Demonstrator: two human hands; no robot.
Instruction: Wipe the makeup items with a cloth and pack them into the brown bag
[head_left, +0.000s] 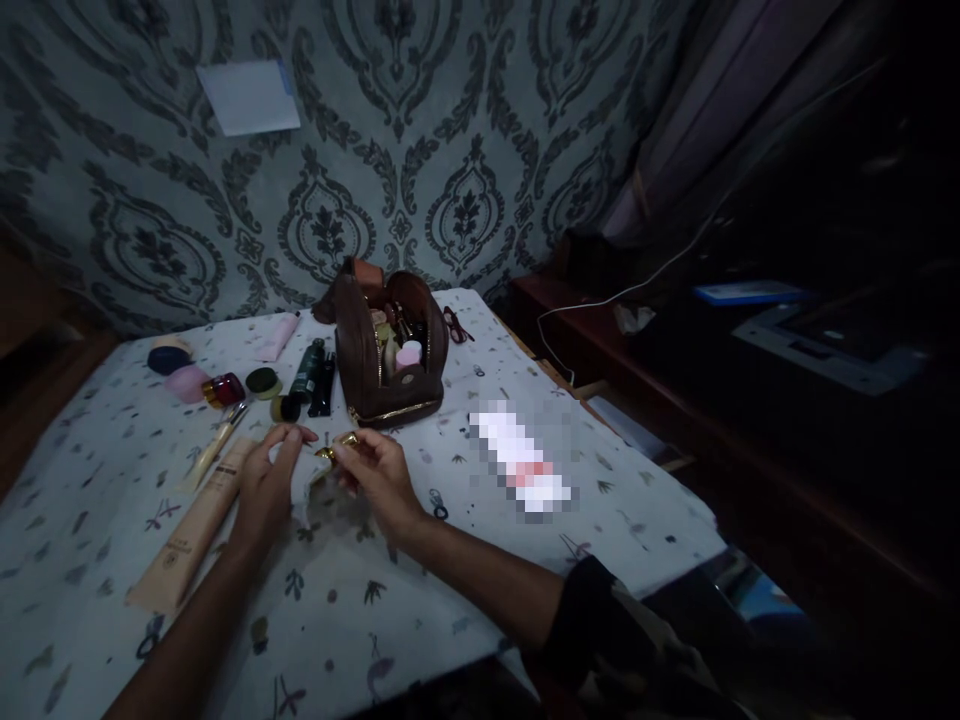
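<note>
Gold piece (348, 440) pinched in right hand (384, 478); left hand (265, 484) gripping white item (301, 488), possibly tissue; brown bag (355, 352) beyond.

A small, glossy gold-coloured object (325, 453), partly hidden, is pinched in the right hand (381, 478). Just left of it, a thin, crumpled white tissue or cloth (301, 490) hangs from the left hand (271, 480).

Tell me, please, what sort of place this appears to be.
It is probably a room in a home: ornate patterned wallpaper covers the wall, a printed cloth lies under the things, and a brown bag stands among cosmetic-looking tubes.
</note>
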